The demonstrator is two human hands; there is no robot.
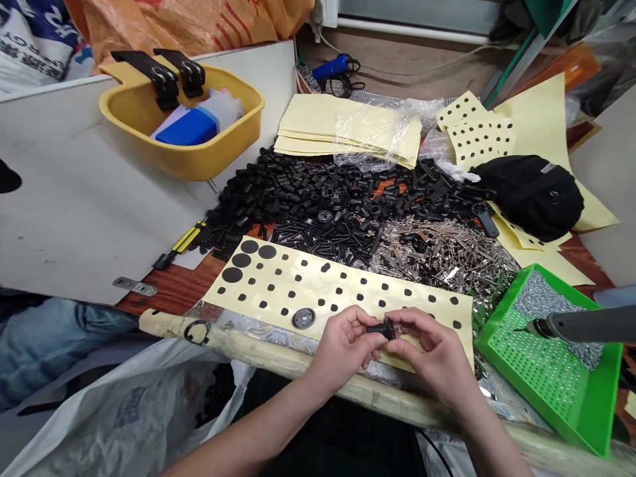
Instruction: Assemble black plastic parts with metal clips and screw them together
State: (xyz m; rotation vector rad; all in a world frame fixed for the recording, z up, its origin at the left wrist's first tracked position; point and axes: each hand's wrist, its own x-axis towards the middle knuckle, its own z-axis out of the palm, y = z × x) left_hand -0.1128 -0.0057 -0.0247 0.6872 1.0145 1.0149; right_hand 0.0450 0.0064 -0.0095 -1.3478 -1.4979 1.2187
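Note:
My left hand (348, 341) pinches one end of a small black plastic part (381, 328) between thumb and fingers. My right hand (432, 351) grips the other end, where a small shiny metal piece (397, 330) shows at the fingertips. Both hands are above the front edge of a yellow sheet (308, 285) printed with black dots. A round grey disc (303, 318) lies on the sheet, left of my left hand. The fingers partly cover the part, so its full shape is hidden.
Black plastic parts (298, 185) and metal clips (442, 252) are heaped behind the sheet. A green basket (541, 391) of small screws stands right, an electric screwdriver (586, 324) reaching over it. A yellow bin (183, 159) hangs left. A black cap (529, 195) lies at right rear.

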